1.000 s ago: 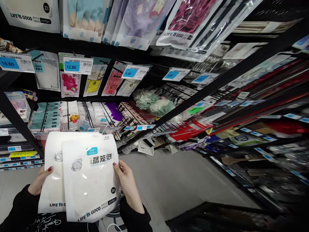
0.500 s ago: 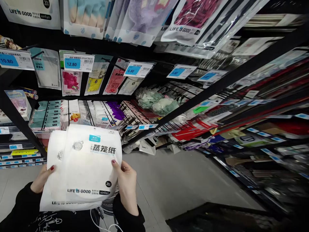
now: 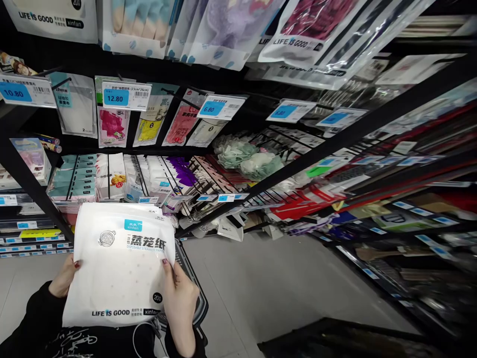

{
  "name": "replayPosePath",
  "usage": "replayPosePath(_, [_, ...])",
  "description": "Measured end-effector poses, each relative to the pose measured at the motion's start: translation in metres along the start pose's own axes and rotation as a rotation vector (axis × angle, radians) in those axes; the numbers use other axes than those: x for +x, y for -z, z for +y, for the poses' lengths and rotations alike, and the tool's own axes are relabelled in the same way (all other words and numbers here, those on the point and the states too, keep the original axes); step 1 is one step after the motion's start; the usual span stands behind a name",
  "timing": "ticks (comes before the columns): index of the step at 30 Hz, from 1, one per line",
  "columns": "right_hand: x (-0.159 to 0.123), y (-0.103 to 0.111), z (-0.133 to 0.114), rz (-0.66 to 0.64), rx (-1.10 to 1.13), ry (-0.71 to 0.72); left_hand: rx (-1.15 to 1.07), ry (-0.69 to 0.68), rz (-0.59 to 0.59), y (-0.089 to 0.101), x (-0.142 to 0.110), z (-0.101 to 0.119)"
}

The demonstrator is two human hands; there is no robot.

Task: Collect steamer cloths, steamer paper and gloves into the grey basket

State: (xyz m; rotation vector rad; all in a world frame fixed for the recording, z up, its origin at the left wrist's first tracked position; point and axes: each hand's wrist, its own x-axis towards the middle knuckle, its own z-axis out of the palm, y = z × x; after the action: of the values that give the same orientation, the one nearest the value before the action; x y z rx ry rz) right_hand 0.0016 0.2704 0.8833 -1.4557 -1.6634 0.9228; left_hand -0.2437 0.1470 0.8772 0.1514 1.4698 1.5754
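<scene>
Two white packs of steamer paper (image 3: 117, 273) are stacked in front of my body, almost fully overlapping, so only a top edge of the rear pack shows. The front one has a blue label, a steamer drawing and dark print. My left hand (image 3: 65, 276) grips the stack at its left edge, thumb on the front. At the right edge my right hand (image 3: 181, 296) pinches it, thumb on the front face. The fingers behind the packs are hidden.
A shelf rack holds hanging packs of gloves (image 3: 149, 127), price tags (image 3: 126, 95) and mesh bath puffs (image 3: 257, 159). Below the packs a dark basket rim (image 3: 199, 293) shows, with a white cable (image 3: 136, 338) nearby. Another rack (image 3: 410, 238) runs along the right, above grey floor (image 3: 253, 278).
The front pack has shifted left and down over the rear one, so the two now line up. My right hand moved left and down with it.
</scene>
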Motion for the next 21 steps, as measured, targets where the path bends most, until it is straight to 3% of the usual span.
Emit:
replayPosePath(4, [0.001, -0.005, 0.007, -0.042, 0.139, -0.049, -0.04, 0.018, -0.059, -0.008, -0.001, 0.004])
replayPosePath(8, [0.009, 0.0, 0.017, 0.097, 0.237, -0.091, -0.029, 0.021, -0.061, -0.009, -0.001, 0.005])
replayPosePath(11, [0.032, 0.015, 0.031, 0.148, 0.347, -0.148, -0.022, 0.019, -0.002, -0.004, 0.001, 0.001])
replayPosePath(15, [0.077, 0.029, 0.051, 0.243, 0.784, -0.174, -0.004, 0.042, 0.077, -0.001, 0.004, -0.001])
replayPosePath(18, [0.101, 0.028, 0.057, 0.223, 0.992, -0.15, -0.016, 0.061, 0.048, -0.004, 0.003, 0.002])
replayPosePath(21, [0.108, 0.018, 0.055, 0.091, 1.096, -0.159, -0.027, 0.081, 0.037, -0.005, 0.001, 0.005])
